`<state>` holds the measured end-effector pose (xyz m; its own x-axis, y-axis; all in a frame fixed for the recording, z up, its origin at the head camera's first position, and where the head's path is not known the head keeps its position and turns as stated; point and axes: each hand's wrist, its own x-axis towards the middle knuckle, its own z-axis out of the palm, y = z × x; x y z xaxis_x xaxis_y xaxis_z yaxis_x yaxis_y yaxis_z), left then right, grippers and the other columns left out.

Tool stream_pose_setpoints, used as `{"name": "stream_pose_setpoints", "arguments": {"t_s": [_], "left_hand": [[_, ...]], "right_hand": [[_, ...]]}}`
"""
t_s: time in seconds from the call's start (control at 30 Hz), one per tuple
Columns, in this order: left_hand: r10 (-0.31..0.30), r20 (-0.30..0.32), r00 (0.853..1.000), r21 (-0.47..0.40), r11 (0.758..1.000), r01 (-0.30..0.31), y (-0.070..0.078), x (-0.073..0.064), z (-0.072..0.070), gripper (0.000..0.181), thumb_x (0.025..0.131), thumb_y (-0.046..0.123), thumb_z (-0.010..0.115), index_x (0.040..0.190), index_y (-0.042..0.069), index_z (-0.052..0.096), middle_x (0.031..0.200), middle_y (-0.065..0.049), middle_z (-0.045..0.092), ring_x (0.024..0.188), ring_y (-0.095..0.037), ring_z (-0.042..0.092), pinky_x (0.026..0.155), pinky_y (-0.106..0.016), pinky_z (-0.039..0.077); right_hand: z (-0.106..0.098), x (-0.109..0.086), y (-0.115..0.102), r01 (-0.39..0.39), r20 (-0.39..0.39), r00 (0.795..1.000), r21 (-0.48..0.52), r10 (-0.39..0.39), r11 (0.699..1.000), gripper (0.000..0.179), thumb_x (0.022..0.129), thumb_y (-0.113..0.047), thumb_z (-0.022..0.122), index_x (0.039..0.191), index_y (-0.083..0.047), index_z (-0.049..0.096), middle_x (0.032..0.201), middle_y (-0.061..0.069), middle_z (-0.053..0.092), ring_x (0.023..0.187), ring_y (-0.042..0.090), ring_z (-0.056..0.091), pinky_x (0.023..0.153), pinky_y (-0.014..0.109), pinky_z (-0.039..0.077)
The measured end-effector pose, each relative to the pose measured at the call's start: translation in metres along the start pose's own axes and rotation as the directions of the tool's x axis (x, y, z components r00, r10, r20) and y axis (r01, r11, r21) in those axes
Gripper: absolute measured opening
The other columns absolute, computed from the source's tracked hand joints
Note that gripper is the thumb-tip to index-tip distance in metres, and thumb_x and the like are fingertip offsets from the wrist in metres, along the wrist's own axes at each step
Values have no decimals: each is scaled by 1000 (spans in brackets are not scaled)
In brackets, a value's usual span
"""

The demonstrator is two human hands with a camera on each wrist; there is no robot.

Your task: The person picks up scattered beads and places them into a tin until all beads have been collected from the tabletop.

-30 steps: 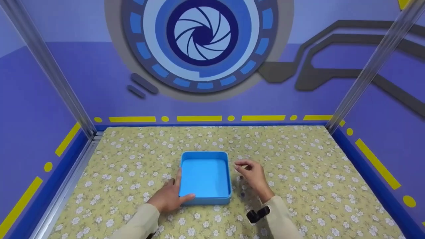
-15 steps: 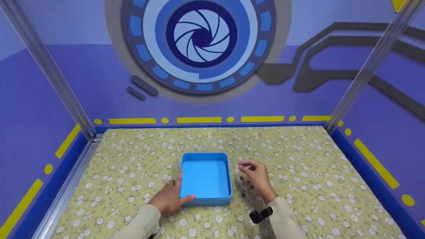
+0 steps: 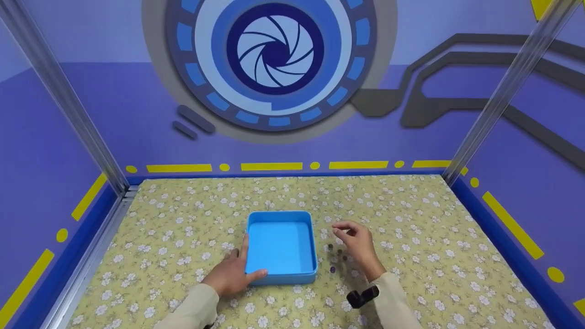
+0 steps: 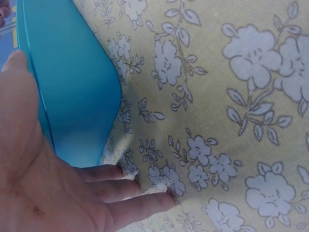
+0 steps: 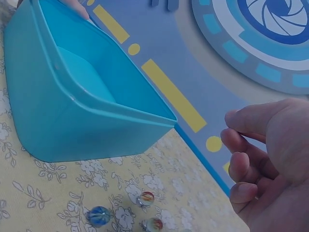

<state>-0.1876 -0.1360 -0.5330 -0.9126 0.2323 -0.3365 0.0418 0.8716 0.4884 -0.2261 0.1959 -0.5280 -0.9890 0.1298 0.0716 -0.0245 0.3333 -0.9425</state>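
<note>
A light blue square box with an open top rests on a flowered cloth. My left hand lies at its near left corner, thumb on the front rim and forefinger along the left wall. Its other fingers stretch straight over the cloth in the left wrist view. To the right of the box, my right hand hovers with loosely bent fingers, thumb and forefinger tips close together; no object shows between them. Several glass marbles lie below it, among them a blue one and an orange-streaked one.
The flowered cloth covers the table up to the printed purple back wall. Metal posts stand at the corners. A dark wrist camera sits on the right wrist.
My right hand has drifted slightly right, away from the box, so more marbles show beside it. My left hand stays at the corner of the box. The head view has shifted a little.
</note>
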Motion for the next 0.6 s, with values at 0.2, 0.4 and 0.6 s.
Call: {"name": "stream_pose_setpoints", "arguments": {"t_s": [0.2,0.4,0.6], "left_hand": [[-13,3,1000,-4,1000,13,0,0,-2,113,83,73,54,157,15,-9,153,-33,26,136,-56,30,97,-65,42],[-19,4,1000,-17,1000,19,-1,1,0,113,81,74,54,157,16,-8,153,-32,26,136,-55,32,98,-65,41],[-12,6,1000,-20,1000,12,-1,3,0,113,81,74,54,157,16,-8,153,-31,26,135,-53,34,98,-64,41]], "right_hand": [[-4,1,2,4,3,1000,-9,-4,1000,13,89,-15,71,100,-9,75,97,5,72,72,13,54,61,23,46],[-10,-2,7,-6,13,1000,-9,6,1000,12,89,-14,70,99,-12,76,100,5,72,77,14,56,65,24,48],[-16,-3,14,9,-3,1000,7,-9,1000,12,89,-14,70,99,-8,75,99,7,72,74,13,56,65,25,49]]}}
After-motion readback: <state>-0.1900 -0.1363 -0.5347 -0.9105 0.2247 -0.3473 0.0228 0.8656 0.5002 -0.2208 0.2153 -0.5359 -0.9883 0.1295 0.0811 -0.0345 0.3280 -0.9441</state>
